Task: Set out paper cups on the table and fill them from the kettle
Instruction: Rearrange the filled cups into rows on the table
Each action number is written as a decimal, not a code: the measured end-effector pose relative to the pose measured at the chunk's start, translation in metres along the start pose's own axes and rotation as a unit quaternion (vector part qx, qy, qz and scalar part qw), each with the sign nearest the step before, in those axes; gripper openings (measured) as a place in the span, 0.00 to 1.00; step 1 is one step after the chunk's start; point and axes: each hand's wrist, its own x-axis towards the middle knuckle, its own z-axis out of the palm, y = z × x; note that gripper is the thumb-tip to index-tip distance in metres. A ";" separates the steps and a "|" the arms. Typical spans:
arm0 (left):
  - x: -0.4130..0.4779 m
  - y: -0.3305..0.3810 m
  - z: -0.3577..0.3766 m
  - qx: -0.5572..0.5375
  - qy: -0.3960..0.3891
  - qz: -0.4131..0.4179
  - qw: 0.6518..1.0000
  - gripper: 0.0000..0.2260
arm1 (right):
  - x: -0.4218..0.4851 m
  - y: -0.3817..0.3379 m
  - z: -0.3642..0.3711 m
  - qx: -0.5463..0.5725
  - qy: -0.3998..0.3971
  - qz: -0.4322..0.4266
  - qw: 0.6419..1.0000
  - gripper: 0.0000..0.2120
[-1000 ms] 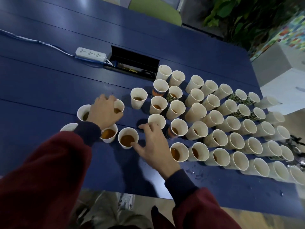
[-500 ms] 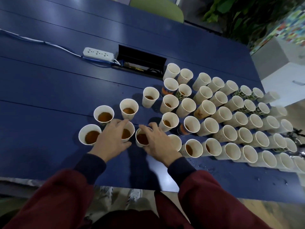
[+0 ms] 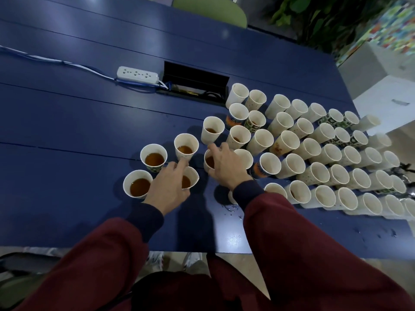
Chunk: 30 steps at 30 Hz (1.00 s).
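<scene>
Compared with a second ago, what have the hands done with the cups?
The right hand slid its filled cup away from the person. The left hand drew back onto a nearer cup. The other cups and power strip stayed put.

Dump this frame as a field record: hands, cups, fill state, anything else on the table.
left hand: over near tea cup, grip unclear
right hand: over rim of middle tea cup, grip unclear
filled cups: cluster at left, brown tea visible
right rows: no tea visible from this angle
kettle: not in view
power strip: white, behind the cups, on blue table
</scene>
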 end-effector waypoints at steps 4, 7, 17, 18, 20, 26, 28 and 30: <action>0.000 -0.001 0.002 -0.006 -0.006 -0.004 1.000 0.28 | 0.012 -0.002 0.000 -0.043 -0.004 0.019 0.999 0.25; 0.000 -0.002 0.001 -0.012 -0.008 -0.005 1.000 0.28 | 0.014 -0.004 -0.003 -0.064 0.012 0.013 0.998 0.23; -0.002 -0.003 0.000 -0.022 -0.013 0.000 1.000 0.27 | 0.001 0.007 0.000 -0.048 0.085 0.044 0.994 0.33; -0.002 -0.002 0.001 -0.023 -0.012 0.001 1.000 0.26 | -0.005 0.011 0.001 -0.050 0.102 0.058 0.992 0.31; 0.000 0.000 0.002 -0.024 -0.014 0.001 1.000 0.25 | -0.016 0.018 0.004 -0.050 0.112 0.107 0.987 0.25; 0.003 0.013 0.010 -0.038 -0.024 0.026 0.999 0.22 | -0.039 0.037 0.014 -0.108 0.096 0.150 0.978 0.12; 0.006 0.017 0.012 -0.044 -0.023 0.031 0.998 0.21 | -0.043 0.040 0.011 -0.112 0.087 0.137 0.980 0.11; 0.009 0.022 0.015 -0.050 -0.026 0.035 0.998 0.22 | -0.048 0.044 0.009 -0.120 0.087 0.131 0.980 0.10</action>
